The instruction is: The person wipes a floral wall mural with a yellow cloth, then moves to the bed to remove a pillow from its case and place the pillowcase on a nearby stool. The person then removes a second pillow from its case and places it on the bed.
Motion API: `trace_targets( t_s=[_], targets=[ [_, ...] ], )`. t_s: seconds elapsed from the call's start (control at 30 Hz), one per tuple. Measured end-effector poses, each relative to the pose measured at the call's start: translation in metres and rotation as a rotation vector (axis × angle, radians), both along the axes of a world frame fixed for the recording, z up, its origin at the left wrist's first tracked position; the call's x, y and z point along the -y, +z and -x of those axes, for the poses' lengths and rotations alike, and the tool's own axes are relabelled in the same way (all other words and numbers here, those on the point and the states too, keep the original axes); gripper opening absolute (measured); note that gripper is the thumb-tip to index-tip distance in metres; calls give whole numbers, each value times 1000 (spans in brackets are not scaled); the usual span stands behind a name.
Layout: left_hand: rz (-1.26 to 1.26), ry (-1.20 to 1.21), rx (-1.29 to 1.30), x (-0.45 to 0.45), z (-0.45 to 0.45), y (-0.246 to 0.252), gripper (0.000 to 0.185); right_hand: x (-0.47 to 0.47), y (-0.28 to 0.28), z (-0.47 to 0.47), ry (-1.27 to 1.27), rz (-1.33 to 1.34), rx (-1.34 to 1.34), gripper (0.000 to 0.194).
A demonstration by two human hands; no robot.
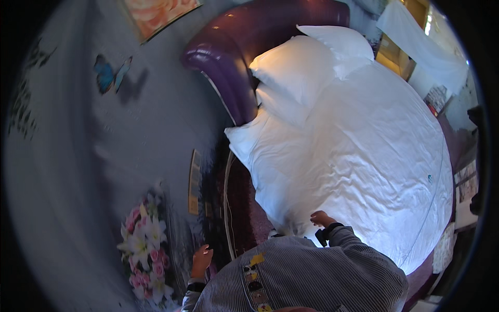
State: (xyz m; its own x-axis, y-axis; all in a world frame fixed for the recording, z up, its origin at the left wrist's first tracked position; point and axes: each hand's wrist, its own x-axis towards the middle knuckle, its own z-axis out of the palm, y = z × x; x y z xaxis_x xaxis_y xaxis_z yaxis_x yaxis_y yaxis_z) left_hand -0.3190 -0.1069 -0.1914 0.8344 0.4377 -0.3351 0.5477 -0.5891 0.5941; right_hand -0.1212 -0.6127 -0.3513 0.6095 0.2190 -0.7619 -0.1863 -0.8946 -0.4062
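Observation:
My right hand [321, 218], its fingers curled, is in front of the white duvet [362, 163]. Whether it touches the cloth is unclear, and I see nothing held in it. A dark band sits on that wrist. My left hand [202, 260] hangs low on the left, near the grey wall [156, 136], also with bent fingers and nothing visible in it. The duvet covers the round-looking bed and is wrinkled on its near half. Two white pillows, one [296, 66] nearer and another [339, 43] behind, lie at the head end.
A purple padded headboard [234, 46] curves around the bed's head. Wall switches or sockets [193, 182] sit at left above dark red carpet [259, 218]. A cable [230, 210] runs along the wall. White cloth [425, 46] hangs at the far right.

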Motion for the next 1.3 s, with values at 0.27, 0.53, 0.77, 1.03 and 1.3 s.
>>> trace_targets(
  t_s=[0.27, 0.53, 0.77, 1.03, 1.3],
  targets=[
    [192, -246, 247, -12, -209, -15, 46, -11, 39, -15, -455, -296, 185, 35],
    [621, -65, 72, 53, -493, 1, 44, 109, -46, 209, -713, 235, 375, 35],
    [869, -55, 103, 133, -679, -18, 33, -28, 8, 368, -2056, 143, 111, 12],
    [1415, 308, -92, 190, -846, -103, 43, -229, 129, 252, -1846, 87, -179, 30],
    [916, -989, 511, 246, -902, -150, 43, -209, 182, 177, -2020, 281, 110, 32]
  ],
)
